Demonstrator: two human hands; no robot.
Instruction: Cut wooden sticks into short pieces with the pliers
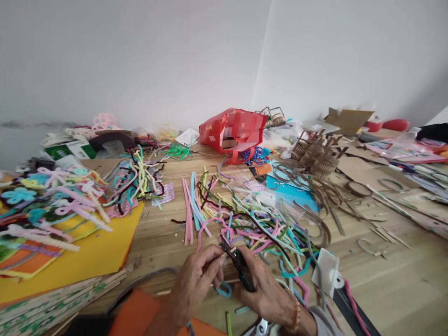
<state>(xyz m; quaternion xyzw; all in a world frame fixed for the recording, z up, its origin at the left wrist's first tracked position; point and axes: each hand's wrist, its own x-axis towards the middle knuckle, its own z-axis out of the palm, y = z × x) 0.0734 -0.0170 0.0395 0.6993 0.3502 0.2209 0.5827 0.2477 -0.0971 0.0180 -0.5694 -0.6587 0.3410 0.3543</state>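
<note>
My right hand is wrapped round dark-handled pliers, their jaws tilted up to the left. My left hand is closed in a pinch close to those jaws. From beneath its fingers hangs a light blue pipe cleaner, bent into a loop. The fingers cover the rest of it, and what sits between the jaws is too small to make out. Just beyond both hands spreads a loose heap of coloured pipe cleaners. Pink pipe cleaners lie side by side left of that heap.
Finished pipe-cleaner flowers cover yellow sheets at left. A red bag stands near the wall. Small woven baskets and brown strips are at right. Orange sheet and scissors lie close to me.
</note>
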